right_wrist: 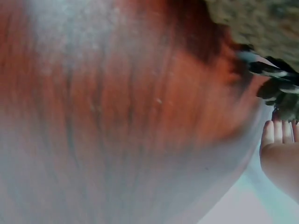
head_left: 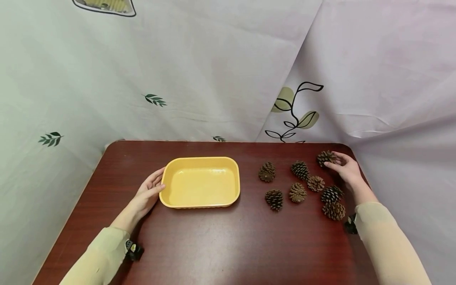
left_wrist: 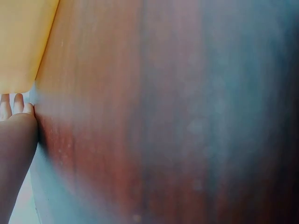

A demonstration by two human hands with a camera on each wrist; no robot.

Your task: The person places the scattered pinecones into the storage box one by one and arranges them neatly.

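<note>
A yellow rectangular dish (head_left: 199,205) sits left of centre on the dark red table. At its left end, my left hand (head_left: 147,194) holds the rim, thumb tip over the edge and fingers along the outer side. Far to the right, my right hand (head_left: 347,170) pinches a brown pine cone (head_left: 325,158) between thumb and fingers near the table's back right corner. In the right wrist view, fingers (right_wrist: 277,132) show just below dark cone scales, with another pine cone (right_wrist: 261,28) large and blurred in front. The left wrist view shows the dish (left_wrist: 23,42) above the fingertips.
Several more pine cones lie loose between the dish and my right hand, among them an upright cone (head_left: 267,172), a dark cone (head_left: 274,199), a paler one (head_left: 297,192) and one by the right forearm (head_left: 334,211). White printed cloth (head_left: 213,71) hangs behind the table.
</note>
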